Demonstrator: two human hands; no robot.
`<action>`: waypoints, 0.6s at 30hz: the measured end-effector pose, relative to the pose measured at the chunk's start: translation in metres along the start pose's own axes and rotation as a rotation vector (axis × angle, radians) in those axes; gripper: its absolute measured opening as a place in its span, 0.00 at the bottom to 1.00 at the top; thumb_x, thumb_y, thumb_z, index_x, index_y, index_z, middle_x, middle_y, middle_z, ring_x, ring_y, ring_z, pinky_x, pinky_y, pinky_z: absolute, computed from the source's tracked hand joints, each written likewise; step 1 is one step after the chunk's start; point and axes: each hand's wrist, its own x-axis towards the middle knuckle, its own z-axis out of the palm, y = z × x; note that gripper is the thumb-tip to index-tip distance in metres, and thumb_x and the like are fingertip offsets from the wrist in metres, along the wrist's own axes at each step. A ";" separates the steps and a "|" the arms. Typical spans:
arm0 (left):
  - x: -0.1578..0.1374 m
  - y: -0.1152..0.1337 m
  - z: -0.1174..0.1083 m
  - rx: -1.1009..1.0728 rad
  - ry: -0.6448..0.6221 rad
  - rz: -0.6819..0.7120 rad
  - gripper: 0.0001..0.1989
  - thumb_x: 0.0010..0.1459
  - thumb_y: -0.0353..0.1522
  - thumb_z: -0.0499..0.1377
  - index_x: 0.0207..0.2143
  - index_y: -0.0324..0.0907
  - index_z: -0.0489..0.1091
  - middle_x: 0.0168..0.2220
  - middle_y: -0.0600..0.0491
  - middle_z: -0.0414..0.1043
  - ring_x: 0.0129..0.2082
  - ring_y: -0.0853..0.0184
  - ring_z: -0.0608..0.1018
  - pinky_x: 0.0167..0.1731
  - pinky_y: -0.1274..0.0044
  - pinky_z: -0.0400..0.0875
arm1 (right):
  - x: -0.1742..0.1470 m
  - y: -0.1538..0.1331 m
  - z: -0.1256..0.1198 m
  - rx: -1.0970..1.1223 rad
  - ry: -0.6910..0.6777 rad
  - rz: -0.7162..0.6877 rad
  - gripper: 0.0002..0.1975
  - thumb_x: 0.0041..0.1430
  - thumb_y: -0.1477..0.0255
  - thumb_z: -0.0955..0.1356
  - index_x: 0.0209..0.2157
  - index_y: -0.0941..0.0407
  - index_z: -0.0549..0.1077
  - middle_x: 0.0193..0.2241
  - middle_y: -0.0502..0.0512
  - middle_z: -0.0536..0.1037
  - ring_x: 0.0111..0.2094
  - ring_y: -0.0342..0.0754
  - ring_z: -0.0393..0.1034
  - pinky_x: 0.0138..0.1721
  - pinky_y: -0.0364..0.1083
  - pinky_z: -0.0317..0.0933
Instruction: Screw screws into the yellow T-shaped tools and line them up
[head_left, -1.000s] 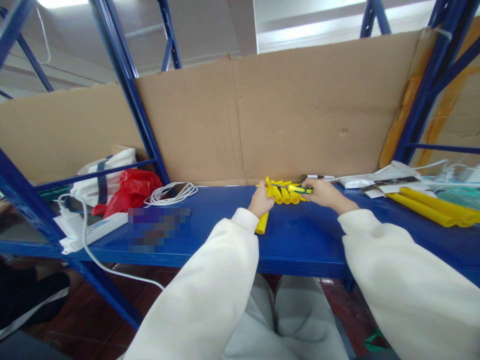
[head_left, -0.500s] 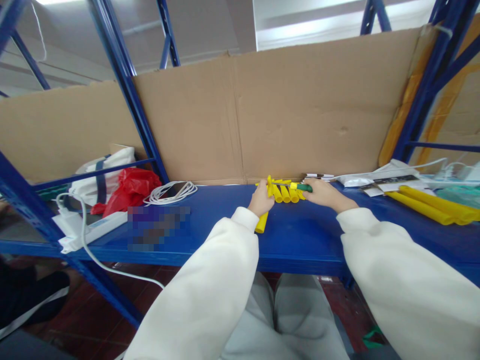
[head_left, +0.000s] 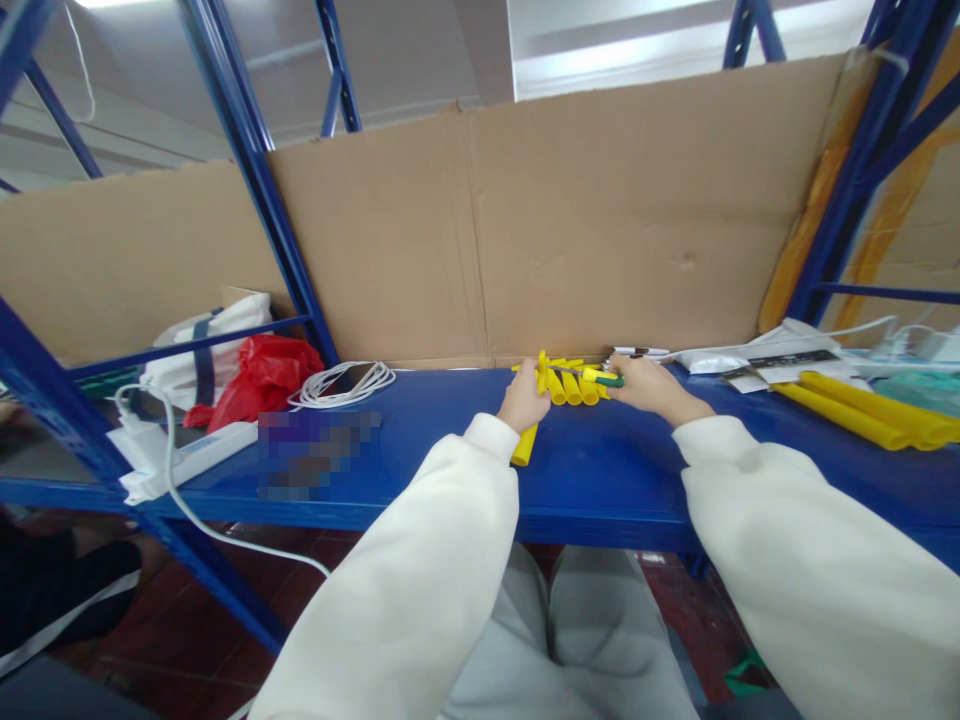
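My left hand is closed around a yellow tube, whose lower end sticks out below the fingers. A yellow flanged piece stands at its top by my thumb. In my closed right hand is a screwdriver with a green and yellow handle. Its thin metal shaft points left and reaches the flanged piece; whether the tip is in a screw is too small to tell. Several short yellow tubes lie side by side on the blue shelf, just behind and between my hands.
Longer yellow tubes lie at the right, near white packets. To the left are a coiled white cable, a red plastic bag and a white power strip. A cardboard panel closes the back.
The screwdriver handle has tilted and turned slightly in my right hand, with more yellow showing. My left hand and the tube stay nearly in place.
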 end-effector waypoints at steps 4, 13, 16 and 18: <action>0.000 0.000 0.000 -0.003 0.011 0.001 0.24 0.51 0.20 0.63 0.50 0.43 0.67 0.47 0.47 0.79 0.49 0.58 0.82 0.52 0.66 0.76 | 0.000 0.001 0.002 0.023 0.027 0.004 0.14 0.56 0.71 0.69 0.46 0.53 0.76 0.39 0.60 0.85 0.39 0.57 0.79 0.34 0.46 0.63; -0.001 0.004 0.000 0.016 0.007 0.013 0.25 0.53 0.19 0.60 0.53 0.40 0.66 0.54 0.42 0.76 0.51 0.57 0.82 0.54 0.65 0.75 | 0.001 0.001 0.004 0.059 0.038 0.010 0.14 0.56 0.72 0.68 0.45 0.57 0.76 0.44 0.65 0.83 0.44 0.58 0.78 0.39 0.47 0.66; -0.001 0.003 0.001 0.027 0.016 0.021 0.25 0.53 0.18 0.61 0.53 0.40 0.66 0.54 0.42 0.77 0.50 0.58 0.82 0.55 0.65 0.74 | 0.001 0.001 0.003 0.035 0.060 0.034 0.15 0.56 0.71 0.69 0.46 0.56 0.75 0.39 0.63 0.83 0.39 0.58 0.79 0.36 0.47 0.64; -0.001 0.003 0.001 0.033 0.023 0.030 0.24 0.52 0.18 0.61 0.52 0.41 0.67 0.54 0.43 0.77 0.50 0.58 0.82 0.55 0.65 0.74 | 0.000 0.001 0.003 0.015 0.048 0.035 0.16 0.55 0.70 0.70 0.47 0.55 0.74 0.37 0.62 0.83 0.38 0.58 0.78 0.34 0.47 0.62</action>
